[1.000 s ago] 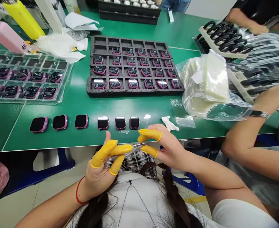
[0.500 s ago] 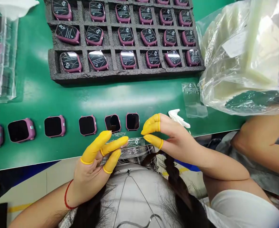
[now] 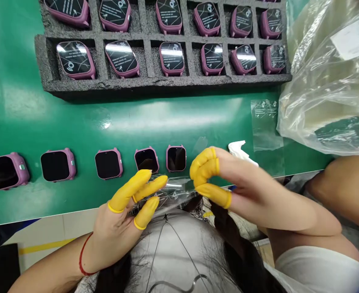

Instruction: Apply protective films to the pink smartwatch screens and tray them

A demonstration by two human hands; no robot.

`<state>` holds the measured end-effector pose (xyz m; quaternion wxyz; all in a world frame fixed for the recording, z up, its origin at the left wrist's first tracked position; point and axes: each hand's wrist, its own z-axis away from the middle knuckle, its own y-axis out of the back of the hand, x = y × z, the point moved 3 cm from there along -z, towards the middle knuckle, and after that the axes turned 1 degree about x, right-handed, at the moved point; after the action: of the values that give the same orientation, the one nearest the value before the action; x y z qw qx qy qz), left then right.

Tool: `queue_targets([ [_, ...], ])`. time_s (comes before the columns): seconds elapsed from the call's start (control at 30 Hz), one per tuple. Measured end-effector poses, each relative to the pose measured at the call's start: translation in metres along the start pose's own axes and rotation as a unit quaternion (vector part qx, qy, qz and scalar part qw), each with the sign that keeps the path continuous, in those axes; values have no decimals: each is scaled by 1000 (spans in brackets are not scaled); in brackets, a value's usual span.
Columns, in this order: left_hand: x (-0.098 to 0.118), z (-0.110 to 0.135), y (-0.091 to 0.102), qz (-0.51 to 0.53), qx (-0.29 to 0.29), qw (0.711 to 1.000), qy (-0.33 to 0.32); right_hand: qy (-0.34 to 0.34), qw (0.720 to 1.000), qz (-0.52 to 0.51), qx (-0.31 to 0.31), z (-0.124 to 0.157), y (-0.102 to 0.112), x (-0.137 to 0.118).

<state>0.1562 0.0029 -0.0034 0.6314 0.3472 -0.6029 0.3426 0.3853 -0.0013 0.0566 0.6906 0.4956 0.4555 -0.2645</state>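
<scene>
Both hands wear yellow finger cots and pinch a clear printed film strip between them, just over the table's near edge. My left hand grips the strip's left end; my right hand grips its right end. Just beyond the strip, a row of pink smartwatch bodies with dark screens lies on the green mat; the nearest is the rightmost one. Behind them a dark foam tray holds several more pink watches with film-covered screens.
A large clear plastic bag of pale sheets fills the right side. A loose clear film piece and a small white scrap lie on the mat near my right hand. Another person's arm is at the right.
The view has moved closer and lower over the table. Both hands have kept hold of the film strip, and the right hand's fingers have curled tighter over its end.
</scene>
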Motion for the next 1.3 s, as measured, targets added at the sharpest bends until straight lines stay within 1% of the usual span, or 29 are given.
queue_targets([
  [0.07,0,-2,3,-31,-25,999,5,-48,998,-40,21,-6,12,4],
  [0.13,2,-7,3,-44,-88,995,-6,-84,993,-63,62,-14,21,14],
  [0.2,5,-13,0,-30,-164,986,-12,-94,990,-70,81,-24,22,26],
  [0.3,6,-20,-4,-11,-243,970,20,-84,992,-62,64,-35,18,41],
  [0.43,6,-25,-5,-27,-302,952,45,-76,996,-24,35,-40,14,45],
  [0.57,3,-26,-2,-21,-325,944,59,-71,997,-2,27,-40,14,42],
  [0.83,3,-25,-1,-14,-340,937,72,-63,997,26,38,-39,10,44],
  [0.93,3,-26,0,-10,-339,938,72,-70,996,39,30,-40,10,43],
  [1.07,2,-26,0,-7,-344,934,95,-91,994,51,22,-41,9,42],
  [1.3,3,-25,1,2,-345,933,103,-86,994,61,22,-41,8,42],
])
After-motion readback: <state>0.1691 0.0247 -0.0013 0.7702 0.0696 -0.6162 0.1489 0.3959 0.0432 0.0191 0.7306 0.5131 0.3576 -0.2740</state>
